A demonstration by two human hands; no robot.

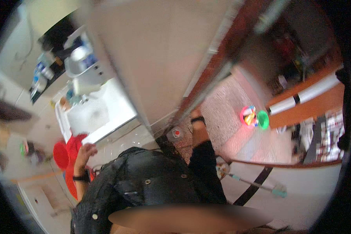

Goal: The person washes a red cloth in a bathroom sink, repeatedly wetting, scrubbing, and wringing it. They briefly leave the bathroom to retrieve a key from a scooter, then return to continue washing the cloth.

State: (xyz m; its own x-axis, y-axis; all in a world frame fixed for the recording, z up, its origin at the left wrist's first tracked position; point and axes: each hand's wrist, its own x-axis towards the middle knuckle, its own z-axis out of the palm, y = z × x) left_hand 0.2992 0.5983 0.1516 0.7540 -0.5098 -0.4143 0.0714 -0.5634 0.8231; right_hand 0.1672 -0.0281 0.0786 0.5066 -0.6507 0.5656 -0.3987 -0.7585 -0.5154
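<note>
My left hand (85, 153) hangs at the left beside a red plastic basin (61, 155) and other red plastic ware. Its fingers are loosely bent and apart, with nothing seen in them. My right arm stretches forward to the foot of a brown door frame (201, 87). There my right hand (196, 113) is next to the frame's edge, blurred. Its fingers are too smeared to read, and I cannot tell whether it touches the frame. On the floor just left of my right wrist sits a small round pale object with a red centre (176, 133).
A white sink (117, 105) stands at the left, with a grey basket (90, 75) of bottles behind it. A tall pale wall or door panel (152, 50) rises ahead. To the right are a pink container (245, 117), a green one (263, 119) and a long-handled tool (257, 185).
</note>
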